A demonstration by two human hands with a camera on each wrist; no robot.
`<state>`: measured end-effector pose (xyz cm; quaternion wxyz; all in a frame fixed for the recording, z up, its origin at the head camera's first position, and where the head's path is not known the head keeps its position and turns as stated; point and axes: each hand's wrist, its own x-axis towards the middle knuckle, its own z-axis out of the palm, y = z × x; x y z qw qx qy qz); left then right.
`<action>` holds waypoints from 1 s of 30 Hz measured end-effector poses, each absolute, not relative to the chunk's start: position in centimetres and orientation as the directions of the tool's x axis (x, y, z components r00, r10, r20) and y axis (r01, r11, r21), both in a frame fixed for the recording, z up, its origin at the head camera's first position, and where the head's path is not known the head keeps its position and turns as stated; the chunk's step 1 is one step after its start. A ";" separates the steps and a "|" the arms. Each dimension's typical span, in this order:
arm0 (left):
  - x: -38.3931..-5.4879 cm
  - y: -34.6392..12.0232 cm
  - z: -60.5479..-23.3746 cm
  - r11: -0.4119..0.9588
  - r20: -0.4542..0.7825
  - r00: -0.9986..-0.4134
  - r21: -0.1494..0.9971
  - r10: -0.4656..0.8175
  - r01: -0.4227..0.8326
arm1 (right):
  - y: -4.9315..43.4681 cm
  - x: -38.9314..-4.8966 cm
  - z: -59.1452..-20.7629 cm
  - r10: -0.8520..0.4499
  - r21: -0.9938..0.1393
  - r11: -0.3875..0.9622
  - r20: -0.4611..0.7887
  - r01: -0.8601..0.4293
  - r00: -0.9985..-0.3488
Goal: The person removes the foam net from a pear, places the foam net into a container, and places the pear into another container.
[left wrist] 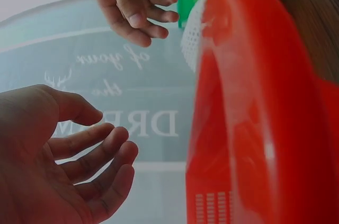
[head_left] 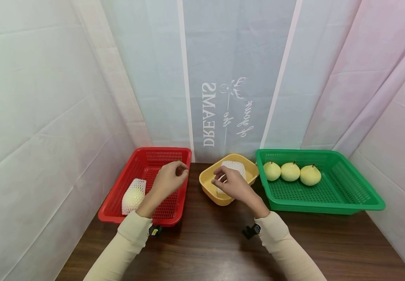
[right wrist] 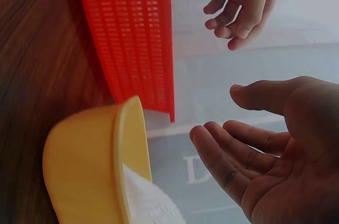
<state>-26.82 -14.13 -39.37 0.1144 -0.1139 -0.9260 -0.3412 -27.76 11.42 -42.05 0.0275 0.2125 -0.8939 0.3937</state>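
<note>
My left hand hovers over the right side of a red basket, fingers loosely curled around nothing. In that basket lies a pear in a white foam net, at the front left. My right hand hangs above a yellow basin, its thumb and fingers apart with nothing between them. White foam netting lies in the basin, partly hidden by the hand. In the left wrist view the left hand has an empty palm, as does the right hand in the right wrist view.
A green basket on the right holds a row of three bare pears along its back left. All containers stand on a dark wooden table. A curtain with printed lettering hangs behind, and white cloth walls the sides.
</note>
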 end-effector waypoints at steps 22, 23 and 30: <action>-27.9 -19.8 -41.8 0.769 0.277 -0.957 0.593 0.082 0.238 | 6.7 -27.4 -43.8 -0.366 -0.731 0.551 0.220 -0.402 -0.904; -28.0 -20.0 -41.9 0.771 0.274 -0.958 0.592 0.083 0.236 | 6.4 -27.4 -43.8 -0.367 -0.734 0.549 0.217 -0.399 -0.904; -27.8 -21.7 -42.3 0.794 0.249 -0.967 0.576 0.057 0.195 | 4.8 -27.3 -44.4 -0.370 -0.751 0.552 0.168 -0.362 -0.914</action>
